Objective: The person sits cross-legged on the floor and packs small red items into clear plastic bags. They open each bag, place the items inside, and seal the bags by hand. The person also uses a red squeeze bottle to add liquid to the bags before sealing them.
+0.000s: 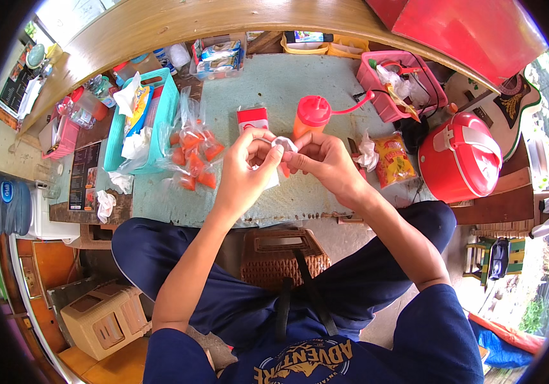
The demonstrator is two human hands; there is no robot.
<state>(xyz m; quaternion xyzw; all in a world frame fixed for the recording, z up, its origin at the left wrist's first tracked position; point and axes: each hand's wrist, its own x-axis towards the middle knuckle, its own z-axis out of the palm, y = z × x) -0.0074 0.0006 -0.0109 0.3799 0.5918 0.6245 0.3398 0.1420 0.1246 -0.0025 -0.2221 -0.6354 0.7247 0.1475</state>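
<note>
My left hand point(255, 161) and my right hand point(320, 161) meet above the worn grey-green table, both pinching the rim of a small whitish piece point(285, 143), perhaps plastic or paper. Something orange-red and white shows partly below it, between my hands. Just beyond my fingers lies a red and white box point(252, 118). A squeeze bottle point(312, 115) with a red lid and orange contents stands behind my right hand. To the left lie several small clear plastic bags of orange-red sauce point(195, 153). On the right are a crumpled tissue point(367, 152) and a yellow and red packet point(394, 160).
A turquoise basket point(113, 139) with packets and tissue stands at left, near a printed menu point(83, 175). At right are a pink basket point(401, 111) and a red rice cooker or cooler point(459, 156). A wooden shelf point(226, 18) crosses the far side. Crumpled tissues point(106, 205) lie at the left edge.
</note>
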